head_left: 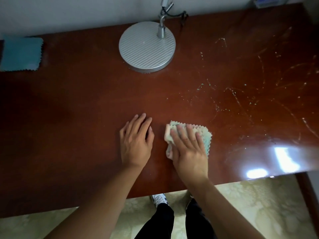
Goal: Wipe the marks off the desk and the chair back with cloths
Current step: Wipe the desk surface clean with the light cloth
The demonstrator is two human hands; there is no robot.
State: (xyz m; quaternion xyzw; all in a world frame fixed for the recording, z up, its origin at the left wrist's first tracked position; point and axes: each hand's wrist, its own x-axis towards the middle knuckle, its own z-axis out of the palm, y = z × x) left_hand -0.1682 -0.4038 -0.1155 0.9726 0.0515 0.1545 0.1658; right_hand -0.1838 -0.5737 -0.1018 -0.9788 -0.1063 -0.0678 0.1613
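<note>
The folded cloth [205, 135] is pressed flat on the desk [86, 109] under the right hand [188, 149], fingers straight. The left hand [136, 138] is rested open beside it. The marks [245, 94] are spread to the right, nearer the right hand.

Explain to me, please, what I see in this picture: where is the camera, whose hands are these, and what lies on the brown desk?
There is no machine here. A person wears one camera on the head, so it looks down at their own arms. The left hand rests flat on the desk and holds nothing. The right hand presses a folded pale cloth onto the wood with straight fingers. To the right of it are pale marks not yet wiped. At the back stands the round grey lamp base, and a blue cloth lies at the far left. Below the desk edge you see the person's legs and a shoe.
</note>
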